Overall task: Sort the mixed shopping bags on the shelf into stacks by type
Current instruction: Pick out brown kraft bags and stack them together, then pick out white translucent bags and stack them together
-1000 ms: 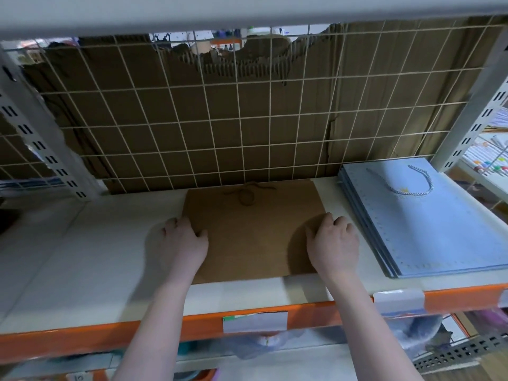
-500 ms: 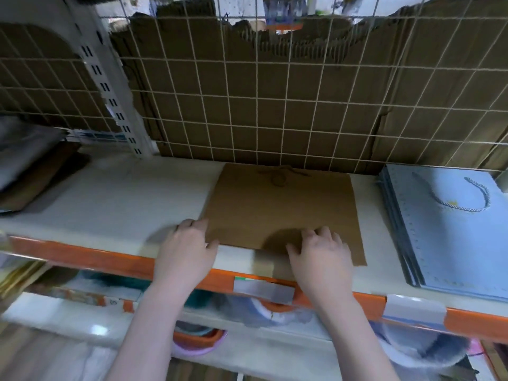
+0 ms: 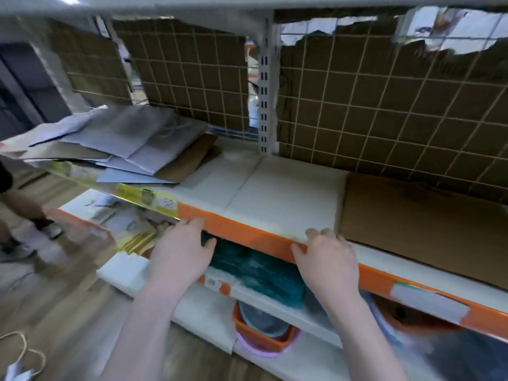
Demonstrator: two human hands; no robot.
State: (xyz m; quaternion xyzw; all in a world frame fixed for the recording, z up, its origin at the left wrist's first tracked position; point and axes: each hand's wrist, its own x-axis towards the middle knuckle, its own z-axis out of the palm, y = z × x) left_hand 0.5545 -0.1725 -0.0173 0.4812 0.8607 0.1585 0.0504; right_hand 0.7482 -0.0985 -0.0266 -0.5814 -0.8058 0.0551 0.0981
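A flat brown paper bag (image 3: 423, 226) lies on the white shelf (image 3: 277, 196) at the right. At the left a mixed heap of bags (image 3: 132, 144) holds grey-white, pale blue and brown ones lying askew. My left hand (image 3: 182, 250) hovers at the shelf's orange front edge (image 3: 247, 235), fingers relaxed, holding nothing. My right hand (image 3: 327, 257) is at the same edge, just left of the brown bag, fingers loosely bent and empty. The blue bag stack is out of view.
A wire grid backed with torn cardboard (image 3: 384, 111) closes the shelf's rear, with an upright post (image 3: 265, 86) in the middle. Below are a teal item (image 3: 255, 268), an orange bowl (image 3: 261, 328) and a lower shelf. Someone's leg and shoe (image 3: 41, 224) are at the far left.
The view has swung left, bringing the mixed heap into sight and losing the blue stack. Both hands have come off the brown bag and back to the shelf's front edge.
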